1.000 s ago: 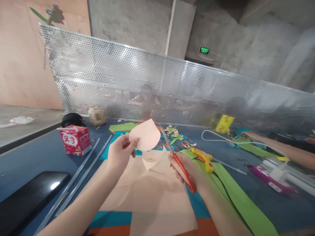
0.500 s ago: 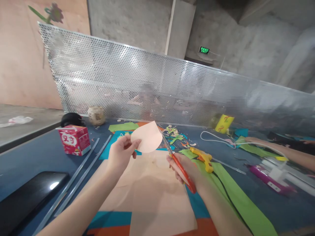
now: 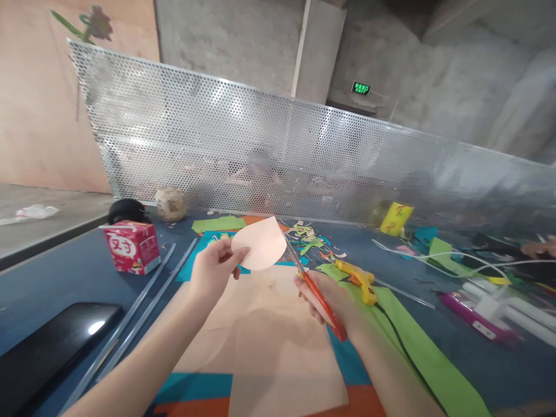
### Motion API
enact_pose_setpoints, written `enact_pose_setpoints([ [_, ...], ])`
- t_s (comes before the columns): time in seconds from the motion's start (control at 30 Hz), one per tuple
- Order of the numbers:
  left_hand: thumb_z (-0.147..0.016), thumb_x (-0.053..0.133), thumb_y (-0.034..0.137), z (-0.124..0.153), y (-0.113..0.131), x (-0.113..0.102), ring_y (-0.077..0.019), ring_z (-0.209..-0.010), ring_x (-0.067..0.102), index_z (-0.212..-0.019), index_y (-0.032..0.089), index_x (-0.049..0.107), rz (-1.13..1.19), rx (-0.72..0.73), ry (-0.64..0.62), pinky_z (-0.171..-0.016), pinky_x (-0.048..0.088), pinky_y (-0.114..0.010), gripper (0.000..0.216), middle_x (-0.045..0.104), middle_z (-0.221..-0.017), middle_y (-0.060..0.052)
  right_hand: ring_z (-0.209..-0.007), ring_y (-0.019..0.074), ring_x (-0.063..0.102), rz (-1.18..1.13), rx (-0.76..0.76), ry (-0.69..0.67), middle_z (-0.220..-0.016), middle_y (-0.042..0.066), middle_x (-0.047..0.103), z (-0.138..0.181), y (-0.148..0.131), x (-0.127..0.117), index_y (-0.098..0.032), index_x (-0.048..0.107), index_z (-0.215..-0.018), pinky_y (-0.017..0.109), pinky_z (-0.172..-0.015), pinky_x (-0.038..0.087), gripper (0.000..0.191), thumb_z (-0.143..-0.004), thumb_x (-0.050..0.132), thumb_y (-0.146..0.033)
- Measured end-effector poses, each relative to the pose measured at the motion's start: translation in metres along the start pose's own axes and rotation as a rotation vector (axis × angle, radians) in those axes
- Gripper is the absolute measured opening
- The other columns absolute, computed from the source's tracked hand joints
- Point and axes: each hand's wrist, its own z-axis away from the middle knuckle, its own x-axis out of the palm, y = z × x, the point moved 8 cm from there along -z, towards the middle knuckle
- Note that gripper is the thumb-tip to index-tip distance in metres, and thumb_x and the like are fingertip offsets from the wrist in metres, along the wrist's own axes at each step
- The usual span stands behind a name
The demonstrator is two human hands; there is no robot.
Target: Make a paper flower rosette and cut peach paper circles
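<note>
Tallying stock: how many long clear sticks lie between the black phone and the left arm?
2: one stick nearer the black phone, another stick nearer the left hand. Any under the left forearm would be hidden.

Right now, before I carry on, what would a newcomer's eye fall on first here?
First, probably the pale peach teardrop-shaped paper piece, held up near the middle by the left hand, with the red-handled metal scissors in the right hand just to its right. Next might come the yellow plastic glue gun lying right of that hand, and the bright pink printed box standing at the left.
</note>
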Motion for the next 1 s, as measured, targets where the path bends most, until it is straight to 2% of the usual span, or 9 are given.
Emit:
enact_pose_setpoints([
  [0.27, -0.068, 0.064, 0.028, 0.0014, 0.0022, -0.0006, -0.0058, -0.037, 0.044, -0.067, 0.015, 0.058, -0.056, 0.029, 0.007, -0.041, 0.033, -0.021, 0.014, 0.054, -0.051, 0.004, -0.031, 0.0037, 0.034, 0.020, 0.006, 0.000, -0.053, -0.008, 0.039, -0.0006, 0.0009, 0.0002, -0.020, 0.040, -0.067, 0.017, -0.028, 0.029, 0.042, -0.075, 0.050, -0.061],
  [1.0, -0.067, 0.064, 0.028, 0.0012, 0.0031, -0.0010, -0.0059, -0.036, 0.043, -0.067, 0.016, 0.056, -0.047, -0.005, 0.017, -0.039, 0.032, -0.021, 0.015, 0.054, -0.051, 0.005, -0.028, 0.0023, 0.034, 0.027, 0.043, -0.005, -0.054, -0.007, 0.041, 0.0017, -0.0007, 0.0009, -0.020, 0.040, -0.066, 0.016, -0.025, 0.028, 0.047, -0.073, 0.049, -0.066],
])
